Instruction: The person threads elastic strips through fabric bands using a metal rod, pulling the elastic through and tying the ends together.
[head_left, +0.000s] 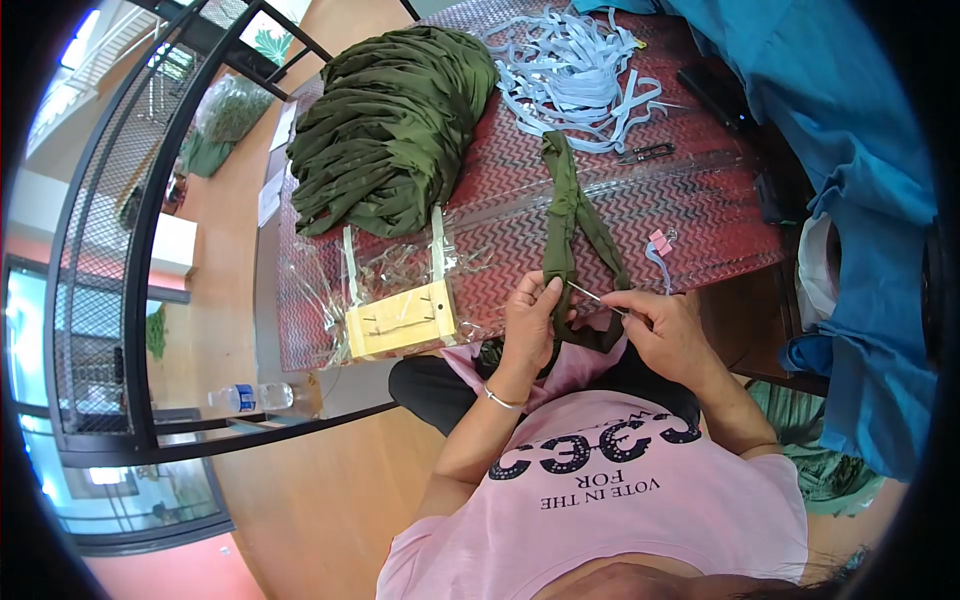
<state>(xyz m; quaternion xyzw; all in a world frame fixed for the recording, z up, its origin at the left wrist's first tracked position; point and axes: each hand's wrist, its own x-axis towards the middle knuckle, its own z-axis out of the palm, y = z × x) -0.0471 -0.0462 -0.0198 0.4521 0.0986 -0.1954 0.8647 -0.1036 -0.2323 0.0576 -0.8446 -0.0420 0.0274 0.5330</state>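
My left hand (533, 316) pinches a dark green fabric strip (563, 215) near its lower end. The strip is a long loop that runs up over the table edge and lies on the table. In my right hand (655, 328) is a thin metal tool (588, 293), its tip at the cloth by my left thumb. The frame does not show whether it is a hook, a needle or tweezers. Part of the strip hangs below my hands over my lap.
A large green cloth bundle (395, 130) and a heap of pale blue straps (570, 75) lie on the red patterned table (500, 250). Nearby are a yellow block with nails (400, 320), small black snips (648, 153) and a pink clip (660, 241). Blue cloth (830, 150) hangs at right.
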